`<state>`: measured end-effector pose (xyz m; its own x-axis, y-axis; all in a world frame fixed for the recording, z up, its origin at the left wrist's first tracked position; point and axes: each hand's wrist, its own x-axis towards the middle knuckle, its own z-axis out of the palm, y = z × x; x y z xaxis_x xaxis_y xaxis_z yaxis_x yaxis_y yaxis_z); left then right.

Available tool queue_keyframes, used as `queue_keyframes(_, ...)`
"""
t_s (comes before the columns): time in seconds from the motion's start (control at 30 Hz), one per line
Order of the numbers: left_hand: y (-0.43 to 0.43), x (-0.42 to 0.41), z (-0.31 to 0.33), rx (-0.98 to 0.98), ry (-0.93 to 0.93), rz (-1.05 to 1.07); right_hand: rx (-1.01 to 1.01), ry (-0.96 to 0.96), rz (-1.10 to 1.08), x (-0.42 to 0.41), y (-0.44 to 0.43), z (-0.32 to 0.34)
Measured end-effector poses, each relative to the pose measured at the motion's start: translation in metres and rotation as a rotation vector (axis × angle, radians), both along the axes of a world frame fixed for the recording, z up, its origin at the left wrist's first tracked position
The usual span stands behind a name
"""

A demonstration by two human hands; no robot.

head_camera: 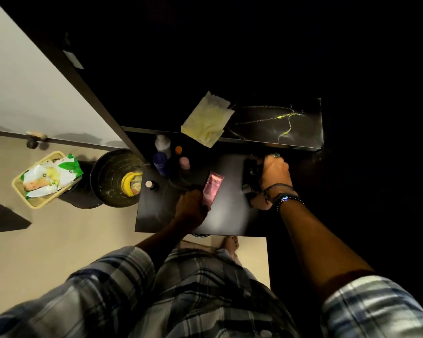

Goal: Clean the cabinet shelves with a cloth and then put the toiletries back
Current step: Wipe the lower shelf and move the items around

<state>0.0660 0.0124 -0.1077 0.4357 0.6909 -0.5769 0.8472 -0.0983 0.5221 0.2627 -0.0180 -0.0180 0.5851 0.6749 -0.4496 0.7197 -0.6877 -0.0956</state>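
My left hand (192, 208) grips the lower end of a pink tube (212, 189) over the dark shelf surface (230, 215). My right hand (274, 176) is closed around a dark object (249, 174) at the shelf's right side; what it is I cannot tell. A pale yellow cloth (206, 120) lies on the black marbled top (291, 125) above. Toiletries stand at the shelf's left: a white bottle (162, 142), a blue bottle (159, 162), a pink-capped one (184, 162), an orange cap (178, 149) and a small white-capped bottle (150, 184).
On the floor to the left stand a dark round bin (108, 176) holding a banana peel (127, 184) and a yellow basket (20, 189) of packets. A dark cabinet side panel (88, 93) runs diagonally. My foot (231, 242) shows below the shelf.
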Motion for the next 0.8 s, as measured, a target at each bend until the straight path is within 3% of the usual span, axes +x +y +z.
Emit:
queue_keyframes(0.4,0.016,0.09,-0.01,0.033,-0.002,-0.044,-0.034,0.057,0.039,0.006,0.004,-0.005)
queue_keyframes(0.8,0.008,0.077,-0.01,-0.049,-0.225,0.005,-0.099,0.088,0.035,0.006,0.005,-0.003)
